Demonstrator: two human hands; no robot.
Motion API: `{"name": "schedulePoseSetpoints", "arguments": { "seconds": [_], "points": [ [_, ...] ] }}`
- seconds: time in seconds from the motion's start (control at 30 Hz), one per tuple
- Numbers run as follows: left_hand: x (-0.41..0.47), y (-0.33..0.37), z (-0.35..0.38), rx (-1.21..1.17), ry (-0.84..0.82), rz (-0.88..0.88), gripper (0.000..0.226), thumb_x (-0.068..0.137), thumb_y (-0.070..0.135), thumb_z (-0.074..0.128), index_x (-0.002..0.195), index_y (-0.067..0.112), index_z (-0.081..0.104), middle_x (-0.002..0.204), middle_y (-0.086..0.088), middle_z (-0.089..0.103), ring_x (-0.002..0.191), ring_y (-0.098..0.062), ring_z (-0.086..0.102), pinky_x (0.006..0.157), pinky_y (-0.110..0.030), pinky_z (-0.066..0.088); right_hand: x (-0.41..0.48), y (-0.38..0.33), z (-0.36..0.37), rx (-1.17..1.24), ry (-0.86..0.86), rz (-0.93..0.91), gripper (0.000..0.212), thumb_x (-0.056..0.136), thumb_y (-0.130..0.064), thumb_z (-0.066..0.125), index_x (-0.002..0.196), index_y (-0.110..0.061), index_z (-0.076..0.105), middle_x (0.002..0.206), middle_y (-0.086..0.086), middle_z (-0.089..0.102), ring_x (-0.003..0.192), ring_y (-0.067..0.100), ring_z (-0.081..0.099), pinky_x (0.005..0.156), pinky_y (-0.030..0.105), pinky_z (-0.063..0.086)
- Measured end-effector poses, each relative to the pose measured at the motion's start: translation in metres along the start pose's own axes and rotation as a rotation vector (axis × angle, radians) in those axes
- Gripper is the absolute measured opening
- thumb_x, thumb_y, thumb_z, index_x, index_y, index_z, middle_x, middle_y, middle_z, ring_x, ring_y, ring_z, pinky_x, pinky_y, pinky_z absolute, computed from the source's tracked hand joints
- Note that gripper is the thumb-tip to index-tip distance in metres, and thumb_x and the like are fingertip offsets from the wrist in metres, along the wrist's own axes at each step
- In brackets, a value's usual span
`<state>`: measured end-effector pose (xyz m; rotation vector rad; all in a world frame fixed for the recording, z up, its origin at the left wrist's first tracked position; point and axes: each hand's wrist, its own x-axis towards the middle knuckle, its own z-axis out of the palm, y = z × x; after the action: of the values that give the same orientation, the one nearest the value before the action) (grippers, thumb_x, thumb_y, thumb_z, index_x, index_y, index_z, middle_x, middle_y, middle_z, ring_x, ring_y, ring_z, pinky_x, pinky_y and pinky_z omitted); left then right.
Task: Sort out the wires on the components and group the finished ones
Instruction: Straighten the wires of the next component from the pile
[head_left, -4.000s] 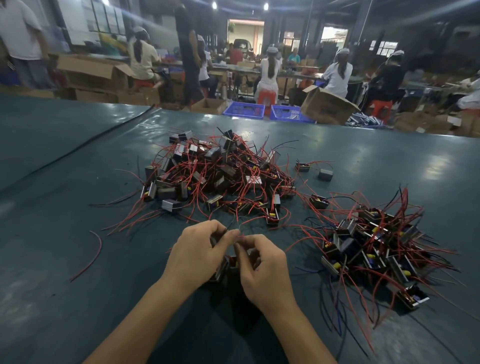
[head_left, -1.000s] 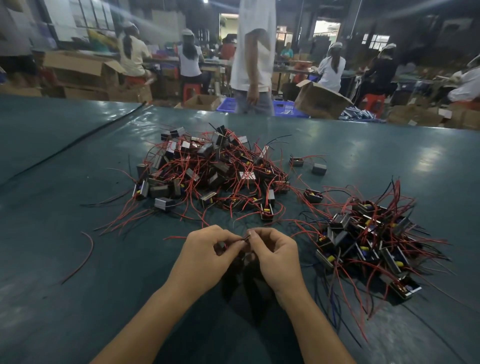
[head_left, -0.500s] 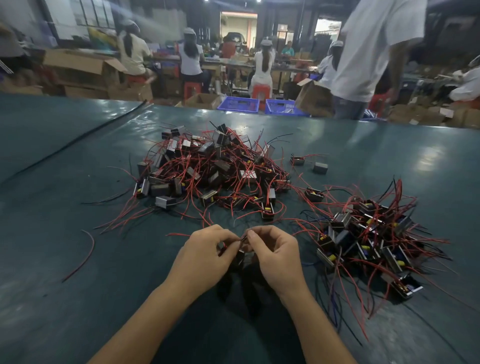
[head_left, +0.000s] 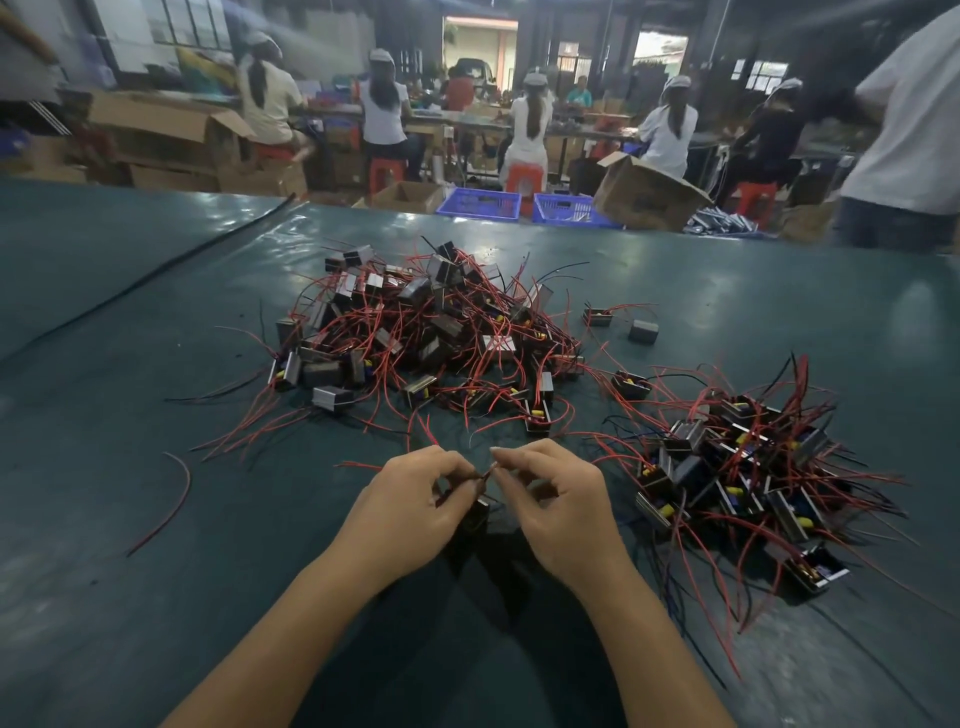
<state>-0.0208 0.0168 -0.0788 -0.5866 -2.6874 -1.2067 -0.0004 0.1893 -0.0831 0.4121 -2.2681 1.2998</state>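
A dim workshop is seen beyond the far edge of the tabletop (head_left: 156, 519), where capped workers (head_left: 530, 119) are seated with their backs turned, among cardboard boxes (head_left: 649, 195) and blue crates (head_left: 480, 202). The tabletop is covered in a dark green, slightly glossy sheet. Toward its middle a large pile (head_left: 426, 338) of small black and metal parts is heaped, tangled with red and a few black leads. A smaller pile (head_left: 737, 467) of like parts, with yellow tabs showing, is spread toward the right edge. One loose red lead (head_left: 166, 499) is laid apart at the left. Both forearms are reached in from the near edge, and the hands are set close together between the piles. A dark component (head_left: 480, 512) is held under the curled fingers of the left hand (head_left: 405, 509). Just above it, a thin red wire (head_left: 485, 474) is pinched between that hand's thumb and forefinger, and it is pinched as well by the fingertips of the right hand (head_left: 561, 504).
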Motion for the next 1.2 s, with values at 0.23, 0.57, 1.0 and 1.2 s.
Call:
{"name": "schedulePoseSetpoints", "arguments": {
  "seconds": [0.23, 0.57, 1.0, 1.2],
  "points": [
    [-0.003, 0.004, -0.003, 0.056, 0.015, 0.053, 0.003, 0.093, 0.032, 0.060, 0.092, 0.033, 0.063, 0.083, 0.021, 0.058, 0.070, 0.007, 0.051, 0.060, -0.020, 0.037, -0.001, 0.001, -0.003, -0.173, -0.062, -0.065, 0.007, 0.092, -0.017, 0.066, 0.095, -0.012, 0.071, 0.089, -0.009, 0.056, 0.076, 0.003, 0.054, 0.067, 0.019, 0.046],
    [-0.002, 0.006, -0.004, 0.020, 0.068, 0.115, 0.004, 0.090, 0.025, 0.066, 0.090, 0.027, 0.069, 0.085, 0.015, 0.058, 0.068, -0.003, 0.055, 0.059, -0.020, 0.042, -0.002, -0.004, 0.004, -0.111, -0.060, 0.097, 0.014, 0.095, -0.025, 0.062, 0.084, -0.017, 0.059, 0.075, -0.014, 0.052, 0.065, 0.003, 0.050, 0.061, 0.016, 0.037],
    [0.001, 0.012, -0.005, -0.348, -0.058, -0.009, 0.004, 0.093, 0.023, 0.062, 0.091, 0.025, 0.065, 0.060, 0.015, 0.059, 0.053, -0.007, 0.046, 0.053, -0.024, 0.041, 0.001, -0.018, 0.004, 0.344, -0.021, 0.313, 0.013, 0.095, -0.009, 0.060, 0.082, -0.010, 0.064, 0.068, -0.009, 0.061, 0.062, -0.004, 0.056, 0.060, 0.014, 0.046],
    [-0.002, 0.013, -0.011, -0.172, -0.083, 0.053, 0.015, 0.092, 0.020, 0.064, 0.082, 0.030, 0.061, 0.068, 0.028, 0.057, 0.053, 0.000, 0.047, 0.054, -0.012, 0.037, -0.001, -0.019, 0.005, 0.235, -0.107, 0.309, 0.015, 0.097, -0.012, 0.056, 0.085, -0.020, 0.059, 0.067, -0.010, 0.056, 0.056, -0.001, 0.047, 0.053, 0.016, 0.041]
  ]
}}
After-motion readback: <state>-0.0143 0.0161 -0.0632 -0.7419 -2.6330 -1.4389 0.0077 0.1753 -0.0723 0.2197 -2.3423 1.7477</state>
